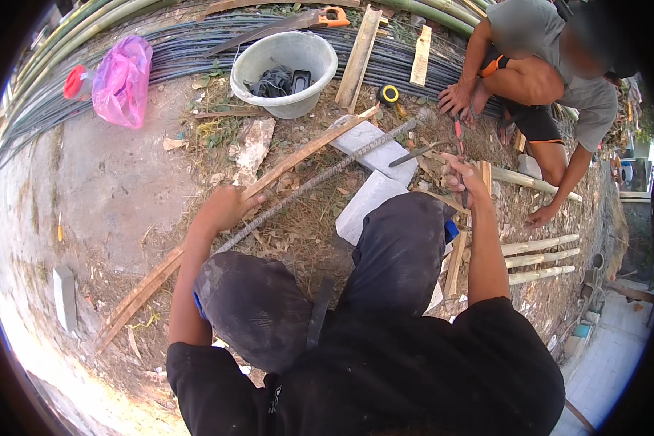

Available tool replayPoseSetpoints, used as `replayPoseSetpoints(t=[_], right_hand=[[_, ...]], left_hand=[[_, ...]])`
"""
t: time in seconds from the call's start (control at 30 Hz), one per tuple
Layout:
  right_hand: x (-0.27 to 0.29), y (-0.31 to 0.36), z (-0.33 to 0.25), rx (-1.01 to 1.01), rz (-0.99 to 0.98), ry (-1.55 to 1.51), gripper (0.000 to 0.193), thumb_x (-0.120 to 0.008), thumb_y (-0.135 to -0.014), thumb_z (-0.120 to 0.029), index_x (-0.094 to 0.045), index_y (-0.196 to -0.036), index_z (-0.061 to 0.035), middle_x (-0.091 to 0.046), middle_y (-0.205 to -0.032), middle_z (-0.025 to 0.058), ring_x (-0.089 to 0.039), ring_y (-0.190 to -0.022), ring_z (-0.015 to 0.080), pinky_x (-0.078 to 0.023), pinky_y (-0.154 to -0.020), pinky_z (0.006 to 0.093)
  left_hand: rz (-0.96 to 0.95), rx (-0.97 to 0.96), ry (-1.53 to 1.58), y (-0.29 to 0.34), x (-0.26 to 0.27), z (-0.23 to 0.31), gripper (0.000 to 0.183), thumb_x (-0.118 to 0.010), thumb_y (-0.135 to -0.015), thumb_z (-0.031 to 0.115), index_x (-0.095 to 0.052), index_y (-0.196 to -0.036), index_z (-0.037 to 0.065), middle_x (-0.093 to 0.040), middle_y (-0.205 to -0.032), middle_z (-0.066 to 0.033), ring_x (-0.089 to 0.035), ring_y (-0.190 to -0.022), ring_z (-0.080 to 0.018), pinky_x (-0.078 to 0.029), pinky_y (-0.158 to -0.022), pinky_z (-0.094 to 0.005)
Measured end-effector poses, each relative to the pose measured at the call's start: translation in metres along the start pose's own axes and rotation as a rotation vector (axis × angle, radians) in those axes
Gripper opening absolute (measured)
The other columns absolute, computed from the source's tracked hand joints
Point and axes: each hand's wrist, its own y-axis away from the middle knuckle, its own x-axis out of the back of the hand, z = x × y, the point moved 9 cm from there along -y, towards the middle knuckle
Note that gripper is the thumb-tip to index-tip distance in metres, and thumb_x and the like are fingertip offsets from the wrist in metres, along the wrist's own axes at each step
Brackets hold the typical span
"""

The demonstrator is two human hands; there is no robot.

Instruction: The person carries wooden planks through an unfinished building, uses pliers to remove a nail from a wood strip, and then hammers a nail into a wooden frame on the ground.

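My left hand (224, 208) is closed around a long wooden strip (309, 151), which runs slantwise from the lower left toward the upper middle. Beside the strip lies a ribbed steel bar (320, 176), its far part across a pale slab (363, 138). A second pale slab (368, 205) sits nearer my knees. My right hand (466, 179) is closed on a slim tool with a red handle (458, 131); its dark lower part shows below my fingers, and its exact kind is unclear. Left of that hand is a dark curved metal piece (414, 153).
A co-worker (538, 80) crouches at the upper right, one hand near the red handle. A grey tub (287, 76), a handsaw (269, 30), a tape measure (389, 95) and a pink bag (123, 83) stand or lie ahead. Several wooden poles (541, 258) lie right.
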Motion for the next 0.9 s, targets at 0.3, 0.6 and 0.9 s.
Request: replayPoseSetpoints(t=[0.3, 0.6, 0.9], right_hand=[[-0.045, -0.035, -0.072, 0.764, 0.427, 1.331, 0.049, -0.063, -0.093, -0.03, -0.056, -0.128, 0.0045, -0.058, -0.125, 0.026, -0.055, -0.118, 0.0405, -0.041, -0.101, 0.0421], [-0.376, 0.01, -0.055, 1.216, -0.686, 1.541, 0.063, -0.076, -0.08, -0.02, -0.049, -0.134, -0.0034, -0.052, -0.131, 0.0185, -0.049, -0.121, 0.0377, -0.038, -0.105, 0.0466], [-0.431, -0.063, 0.06, 0.622, -0.83, 2.005, 0.066, -0.082, -0.074, -0.027, -0.05, -0.127, -0.0051, -0.051, -0.123, 0.0192, -0.049, -0.121, 0.0399, -0.046, -0.098, 0.0449]], left_hand=[[0.397, -0.019, -0.158, -0.014, -0.003, -0.008, 0.063, -0.074, -0.079, 0.039, -0.05, -0.124, 0.002, -0.055, -0.122, -0.0186, -0.052, -0.119, -0.0353, -0.046, -0.095, -0.0468], [0.969, 0.175, 0.39, 0.096, -0.019, -0.078, 0.035, -0.068, -0.088, 0.029, -0.06, -0.108, 0.002, -0.061, -0.106, -0.0154, -0.061, -0.095, -0.0278, -0.051, -0.083, -0.042], [1.031, 0.442, 2.146, 0.148, -0.092, -0.168, 0.057, -0.044, -0.104, 0.035, -0.039, -0.135, -0.012, -0.053, -0.132, -0.0286, -0.062, -0.112, -0.035, -0.057, -0.092, -0.0422]])
